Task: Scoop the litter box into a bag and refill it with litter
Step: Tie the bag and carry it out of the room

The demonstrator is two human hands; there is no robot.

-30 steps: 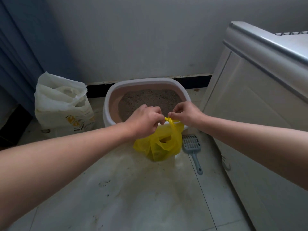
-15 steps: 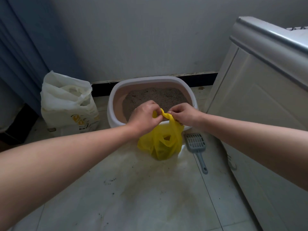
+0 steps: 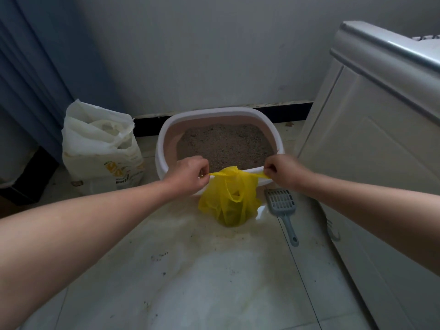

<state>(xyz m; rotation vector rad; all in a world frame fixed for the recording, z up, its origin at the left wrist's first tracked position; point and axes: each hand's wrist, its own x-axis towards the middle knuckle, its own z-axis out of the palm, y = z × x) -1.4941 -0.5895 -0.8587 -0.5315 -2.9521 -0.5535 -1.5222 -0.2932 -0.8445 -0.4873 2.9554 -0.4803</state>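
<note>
On view: 1 yellow bag (image 3: 228, 201), 1 litter box (image 3: 214, 113), 1 grey scoop (image 3: 282, 203), 1 white litter sack (image 3: 100, 151) and 2 hands. Both forearms reach forward and are bare. The left hand (image 3: 188, 173) and right hand (image 3: 284, 171) are held apart, knuckles up. Each has curled fingers pinching 1 end of the bag's top, and the ends are drawn taut to either side. The bag hangs between the hands, in front of the box's near rim, its bottom down at the tiled floor (image 3: 214, 270). The box holds grey litter. The scoop lies on the floor just right of the bag. The sack stands open, left of the box.
</note>
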